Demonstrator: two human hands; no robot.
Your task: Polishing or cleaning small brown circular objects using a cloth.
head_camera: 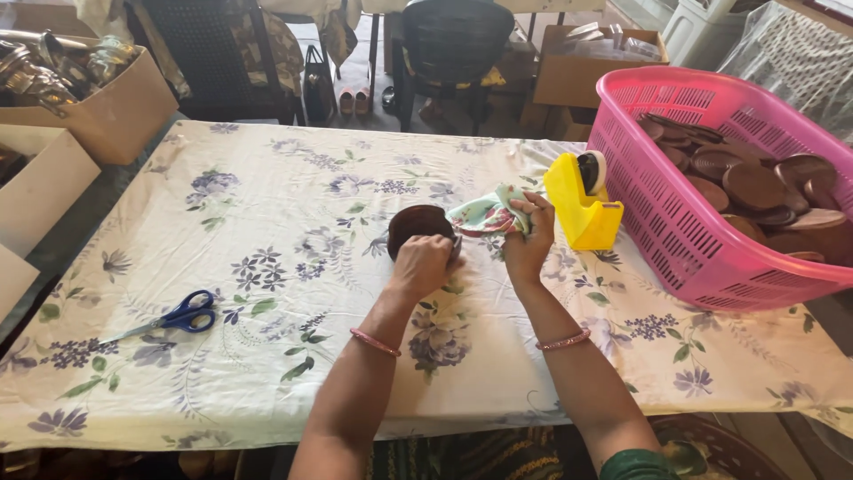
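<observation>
Head view: pink basket (662, 222) holds brown discs (753, 185); left hand (425, 264) grips one, right hand (530, 240) a cloth (484, 215).

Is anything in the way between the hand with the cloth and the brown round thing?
Nothing visible. The left hand holds the dark brown round wooden disc on edge, and the right hand grips the crumpled floral cloth right beside it. The yellow tape dispenser stands off to the right.

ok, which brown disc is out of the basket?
The brown disc held on edge in the left hand, over the flowered cloth. All the other discs lie stacked in the pink basket.
</observation>
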